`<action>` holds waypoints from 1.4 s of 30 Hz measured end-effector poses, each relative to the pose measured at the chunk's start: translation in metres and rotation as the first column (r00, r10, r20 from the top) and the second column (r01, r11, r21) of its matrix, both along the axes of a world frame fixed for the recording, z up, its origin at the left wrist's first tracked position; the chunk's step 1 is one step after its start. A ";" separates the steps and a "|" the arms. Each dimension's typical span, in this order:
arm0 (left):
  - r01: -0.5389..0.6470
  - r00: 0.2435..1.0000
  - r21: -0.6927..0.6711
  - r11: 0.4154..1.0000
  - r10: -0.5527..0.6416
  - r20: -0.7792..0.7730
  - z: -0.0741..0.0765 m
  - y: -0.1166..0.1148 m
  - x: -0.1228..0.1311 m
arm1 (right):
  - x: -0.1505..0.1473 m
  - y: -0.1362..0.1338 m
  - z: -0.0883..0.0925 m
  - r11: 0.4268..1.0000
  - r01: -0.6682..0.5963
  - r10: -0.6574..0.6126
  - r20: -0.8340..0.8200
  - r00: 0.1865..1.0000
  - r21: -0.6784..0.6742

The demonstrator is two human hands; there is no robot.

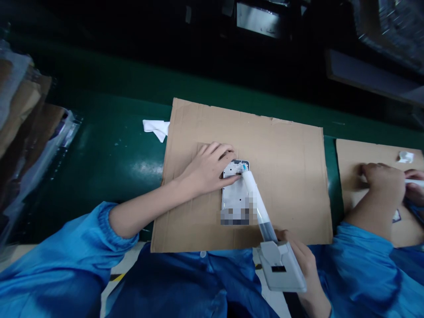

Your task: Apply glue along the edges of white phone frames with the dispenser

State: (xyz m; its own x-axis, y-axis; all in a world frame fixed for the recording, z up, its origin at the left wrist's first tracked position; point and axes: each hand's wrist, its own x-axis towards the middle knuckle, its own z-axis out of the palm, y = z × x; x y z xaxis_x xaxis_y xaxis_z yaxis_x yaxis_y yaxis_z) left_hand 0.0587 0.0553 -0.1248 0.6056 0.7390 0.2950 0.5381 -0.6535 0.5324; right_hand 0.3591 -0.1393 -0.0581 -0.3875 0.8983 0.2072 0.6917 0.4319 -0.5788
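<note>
The silver-grey rectangular phone frame [236,194] lies flat at the centre of the frame on my brown corrugated cardboard sheet [285,176], which rests on the dark green surface [112,150]. Its long axis runs from near me to far from me, the top end towards the upper part of the frame; the lower end is blurred and I cannot read detail there.

My left hand [208,170] comes in from the lower left and sits directly on the frame's upper left corner. The fingers are spread and pressed flat, pinning the part down rather than wrapped round it.

My right hand [300,260], at the lower right, is clenched round the grey boxy grip of a dispensing gun with a clear syringe barrel [260,212]. The barrel slants up and left across the frame's right edge, and its nozzle tip touches, or all but touches, the upper edge near my left fingertips.

A crumpled white cloth [156,128] lies at the cardboard's upper left corner. At the right edge a neighbour's hands [384,181] work over a second cardboard sheet [367,154].
</note>
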 end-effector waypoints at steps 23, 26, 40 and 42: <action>0.000 1.000 -0.025 1.000 0.000 -0.005 0.000 0.001 0.000 | -0.003 0.004 0.003 0.999 -0.038 0.039 -0.045 0.998 0.010; -0.001 1.000 -0.030 1.000 0.000 -0.003 0.001 0.001 0.000 | -0.003 0.004 0.003 0.999 -0.032 0.032 -0.042 0.999 0.009; 0.002 1.000 -0.027 1.000 -0.002 0.001 0.003 0.001 0.000 | -0.007 0.006 0.006 0.999 -0.029 0.028 -0.068 0.997 -0.013; 0.004 1.000 -0.030 1.000 -0.004 -0.002 0.004 0.001 0.000 | -0.008 0.006 0.007 0.999 -0.042 0.041 -0.071 0.997 -0.003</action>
State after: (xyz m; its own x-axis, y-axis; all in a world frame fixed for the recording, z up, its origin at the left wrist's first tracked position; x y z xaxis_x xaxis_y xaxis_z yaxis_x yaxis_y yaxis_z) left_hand 0.0584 0.0560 -0.1207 0.6091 0.7453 0.2712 0.5368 -0.6391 0.5507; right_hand 0.3508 -0.1328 -0.0512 -0.4089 0.8828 0.2311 0.6303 0.4564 -0.6280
